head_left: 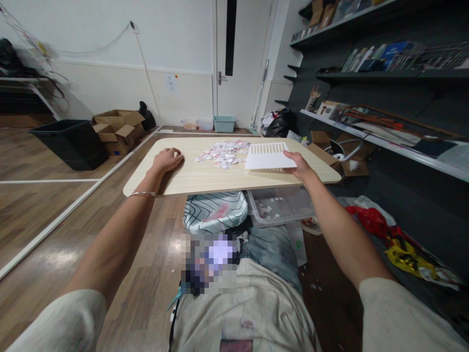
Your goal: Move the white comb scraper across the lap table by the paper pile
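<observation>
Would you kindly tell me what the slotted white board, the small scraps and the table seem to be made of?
Slotted white board: smooth plastic or stiff card, hard to tell; it stays flat when held by one edge.
Scraps: probably matte paper, being thin and white.
Table: wood or wood-look laminate, judging by its pale, streaked top.

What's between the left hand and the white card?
In the head view, paper scraps lie on the table between the left hand and the white card.

Over there, both forearms [117,239] stretch forward, well apart; left hand [167,160] loosely curled, right hand [302,166] gripping, thumb [290,155] uppermost.
</observation>
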The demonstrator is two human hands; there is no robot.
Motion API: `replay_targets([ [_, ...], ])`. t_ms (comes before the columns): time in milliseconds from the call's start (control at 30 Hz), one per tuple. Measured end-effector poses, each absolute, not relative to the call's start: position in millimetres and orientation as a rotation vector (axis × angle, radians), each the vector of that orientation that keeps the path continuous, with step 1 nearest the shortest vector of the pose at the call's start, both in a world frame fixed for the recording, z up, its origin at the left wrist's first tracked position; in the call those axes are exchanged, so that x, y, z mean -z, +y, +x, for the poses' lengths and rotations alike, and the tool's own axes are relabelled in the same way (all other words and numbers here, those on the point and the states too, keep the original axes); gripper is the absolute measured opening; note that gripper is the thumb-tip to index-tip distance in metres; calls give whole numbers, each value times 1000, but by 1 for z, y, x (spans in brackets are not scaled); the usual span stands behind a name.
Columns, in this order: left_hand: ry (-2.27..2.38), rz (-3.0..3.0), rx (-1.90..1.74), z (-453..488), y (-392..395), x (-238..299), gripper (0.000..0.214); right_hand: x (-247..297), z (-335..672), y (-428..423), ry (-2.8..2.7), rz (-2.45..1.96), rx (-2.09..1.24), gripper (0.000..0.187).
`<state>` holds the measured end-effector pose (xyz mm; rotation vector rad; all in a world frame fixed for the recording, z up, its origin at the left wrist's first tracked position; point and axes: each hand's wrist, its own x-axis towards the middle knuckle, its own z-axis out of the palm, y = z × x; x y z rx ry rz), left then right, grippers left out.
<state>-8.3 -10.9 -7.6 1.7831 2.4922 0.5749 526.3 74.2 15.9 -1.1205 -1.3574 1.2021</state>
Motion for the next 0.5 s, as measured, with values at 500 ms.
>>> replay_targets([
  [500,2493,1778,-558,-10,-9,8,64,-16,530,71,-1517,-1105,-1245,55],
])
